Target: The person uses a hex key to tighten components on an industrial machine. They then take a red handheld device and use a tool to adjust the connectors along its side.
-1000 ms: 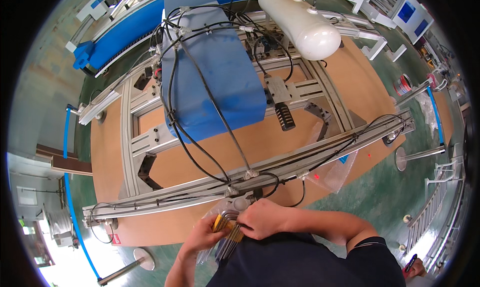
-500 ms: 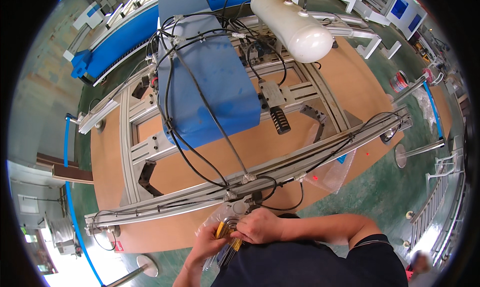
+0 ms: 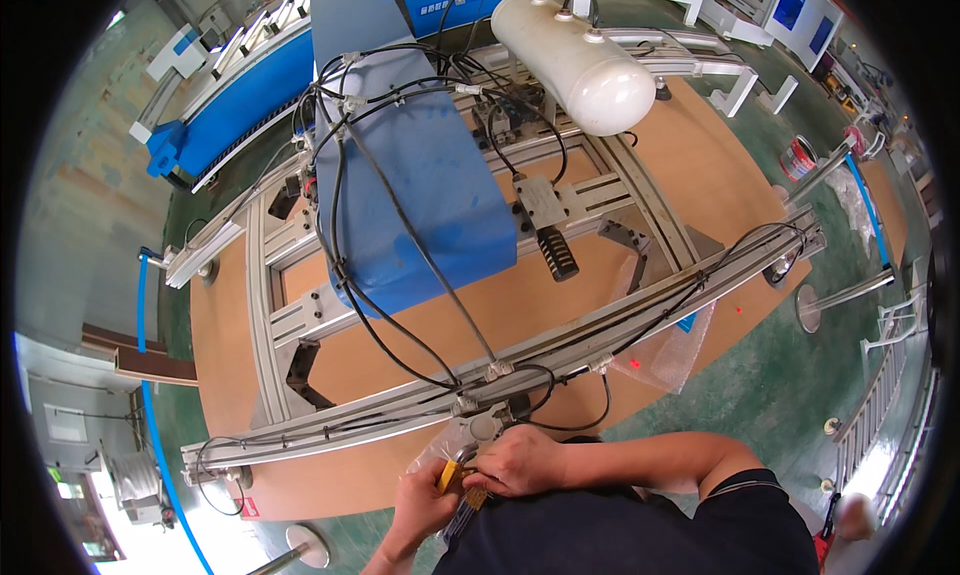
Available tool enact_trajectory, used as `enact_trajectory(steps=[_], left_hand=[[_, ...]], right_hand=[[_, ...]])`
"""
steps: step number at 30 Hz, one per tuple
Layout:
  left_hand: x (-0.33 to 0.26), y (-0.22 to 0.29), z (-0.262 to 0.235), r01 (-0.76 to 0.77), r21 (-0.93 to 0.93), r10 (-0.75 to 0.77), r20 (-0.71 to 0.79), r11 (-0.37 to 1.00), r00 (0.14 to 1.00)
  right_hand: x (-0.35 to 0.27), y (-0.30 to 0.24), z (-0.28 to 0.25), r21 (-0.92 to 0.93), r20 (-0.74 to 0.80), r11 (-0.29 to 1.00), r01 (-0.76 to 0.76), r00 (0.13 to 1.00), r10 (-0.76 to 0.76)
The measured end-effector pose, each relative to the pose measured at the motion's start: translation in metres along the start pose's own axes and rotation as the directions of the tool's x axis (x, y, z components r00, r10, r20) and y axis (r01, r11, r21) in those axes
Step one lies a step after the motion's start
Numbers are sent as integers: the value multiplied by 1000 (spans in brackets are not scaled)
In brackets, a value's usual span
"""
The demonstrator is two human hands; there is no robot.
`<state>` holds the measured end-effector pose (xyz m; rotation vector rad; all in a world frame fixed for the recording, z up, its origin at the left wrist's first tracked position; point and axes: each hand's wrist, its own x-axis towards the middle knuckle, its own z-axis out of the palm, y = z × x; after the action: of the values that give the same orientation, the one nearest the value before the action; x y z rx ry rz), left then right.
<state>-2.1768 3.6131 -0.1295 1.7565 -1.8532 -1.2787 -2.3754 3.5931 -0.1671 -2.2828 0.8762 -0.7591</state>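
Both hands, left hand [image 3: 420, 500] and right hand [image 3: 520, 462], grip a yellow-handled tool [image 3: 452, 475] beside the brown surface [image 3: 700, 185] on a green workshop floor [image 3: 790, 375].

Both hands, left [image 3: 425, 500] and right [image 3: 520, 462], fingers curled, close together.

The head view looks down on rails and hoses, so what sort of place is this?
Probably a factory assembly floor. An aluminium rail frame laced with black hoses lies on a board over a green painted floor, a white air tank sits at its far end, and blue machines stand behind.
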Motion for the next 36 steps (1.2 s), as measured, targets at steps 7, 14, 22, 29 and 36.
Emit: enact_trajectory(steps=[7,14,22,29,36], left_hand=[[0,5,-1,-35,45,35,-1,998,999],[2,-4,-10,3,-94,8,117,996,993],[11,7,-22,-13,-171,34,119,985,992],[13,7,-21,0,-229,22,93,973,995],[28,10,-32,82,-364,-17,177,928,984]], right_hand=[[8,-4,-14,167,160,968,-189,974,163],[26,12,-36,447,579,784,-431,807,114],[18,3,-24,316,200,908,-274,955,218],[23,5,-23,58,-124,996,66,991,-58],[35,1,-53,149,91,983,-109,991,96]])
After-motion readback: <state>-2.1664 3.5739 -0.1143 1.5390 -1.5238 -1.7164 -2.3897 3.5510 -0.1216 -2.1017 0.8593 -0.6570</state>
